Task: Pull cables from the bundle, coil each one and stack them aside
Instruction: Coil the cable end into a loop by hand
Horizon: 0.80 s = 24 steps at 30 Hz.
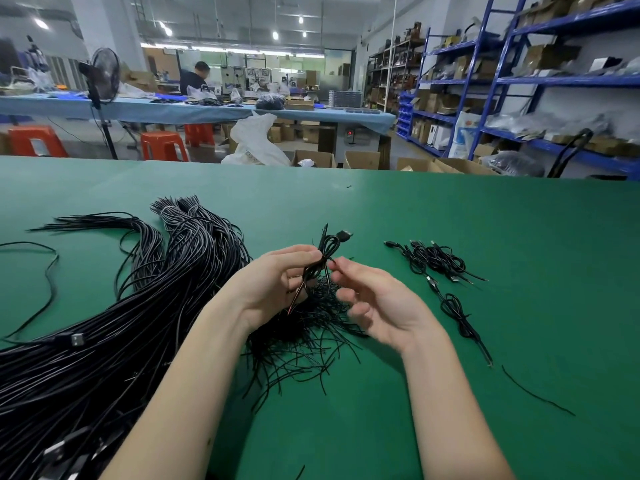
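Left hand (pixel 277 282) is pinching one coiled cable (pixel 323 258) around its middle, fingers and thumb curled round it, held up over the middle of the green worktop (pixel 450 209). Its plug sticks up at the top and the red-tipped wire ends hang below the hand. Right hand (pixel 374 306) sits just beside it, palm up, fingers loosely curled, fingertips right at the coil; can't tell if they really grip it.

The big bundle (pixel 114 334) of black cables sprawls across the left side down to the near-left corner, too many to count. A heap of short ties (pixel 304 344) lies under the hands. Toward the right edge there's the stack (pixel 433 259) of finished coils, maybe three or four, plus one more coil (pixel 457 315) just nearer and a single loose tie (pixel 535 393).
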Tool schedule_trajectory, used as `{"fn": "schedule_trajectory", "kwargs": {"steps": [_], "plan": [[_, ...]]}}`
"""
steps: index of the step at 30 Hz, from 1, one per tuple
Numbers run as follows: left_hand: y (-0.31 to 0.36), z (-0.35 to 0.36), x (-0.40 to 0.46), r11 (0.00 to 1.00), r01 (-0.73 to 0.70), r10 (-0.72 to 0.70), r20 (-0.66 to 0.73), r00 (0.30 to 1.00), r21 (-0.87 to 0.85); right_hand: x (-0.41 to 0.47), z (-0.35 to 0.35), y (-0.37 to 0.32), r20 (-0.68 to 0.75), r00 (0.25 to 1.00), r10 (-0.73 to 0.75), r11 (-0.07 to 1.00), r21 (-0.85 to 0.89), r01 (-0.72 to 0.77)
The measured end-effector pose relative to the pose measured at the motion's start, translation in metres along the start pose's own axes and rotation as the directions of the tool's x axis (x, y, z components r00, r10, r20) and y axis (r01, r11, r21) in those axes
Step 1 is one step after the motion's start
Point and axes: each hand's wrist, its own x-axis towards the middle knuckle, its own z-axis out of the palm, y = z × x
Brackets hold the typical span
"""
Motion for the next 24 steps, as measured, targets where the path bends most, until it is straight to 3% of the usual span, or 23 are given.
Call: {"fn": "schedule_trajectory", "kwargs": {"steps": [6, 12, 14, 15, 17, 19, 20, 22, 24], "plan": [[0.002, 0.001, -0.001, 1.0, -0.02, 0.02, 0.032, 0.999, -0.011, 0.006, 0.0, 0.008, 0.018, 0.998, -0.055, 0.994, 0.097, 0.053], [0.003, -0.003, -0.004, 0.999, -0.032, 0.032, -0.014, 0.999, 0.008, 0.007, 0.006, 0.008, -0.039, 0.984, -0.175, 0.973, -0.159, 0.167], [0.003, -0.004, -0.003, 1.0, -0.014, 0.014, -0.027, 1.0, 0.023, 0.007, 0.005, 0.006, -0.068, 0.961, -0.267, 0.912, -0.339, 0.23], [0.002, -0.004, -0.003, 1.0, -0.003, 0.004, -0.032, 0.999, 0.031, 0.006, 0.004, 0.005, -0.071, 0.937, -0.343, 0.835, -0.48, 0.27], [0.002, -0.006, -0.002, 0.999, 0.02, -0.018, -0.047, 0.999, 0.049, 0.007, 0.003, 0.002, -0.009, 0.848, -0.53, 0.547, -0.768, 0.334], [0.003, -0.009, -0.002, 0.997, 0.05, -0.046, -0.058, 0.997, 0.065, 0.007, 0.003, 0.0, 0.157, 0.73, -0.665, 0.213, -0.897, 0.387], [0.004, -0.011, -0.002, 0.996, 0.063, -0.059, -0.057, 0.997, 0.065, 0.008, 0.004, 0.0, 0.232, 0.682, -0.694, 0.1, -0.907, 0.409], [0.006, -0.012, -0.003, 0.996, 0.078, -0.076, -0.051, 0.996, 0.047, 0.009, 0.005, 0.003, 0.308, 0.608, -0.731, -0.001, -0.892, 0.451], [0.006, -0.012, -0.002, 0.997, 0.063, -0.06, -0.059, 0.996, 0.053, 0.011, 0.004, 0.009, 0.301, 0.554, -0.776, -0.024, -0.892, 0.452]]}}
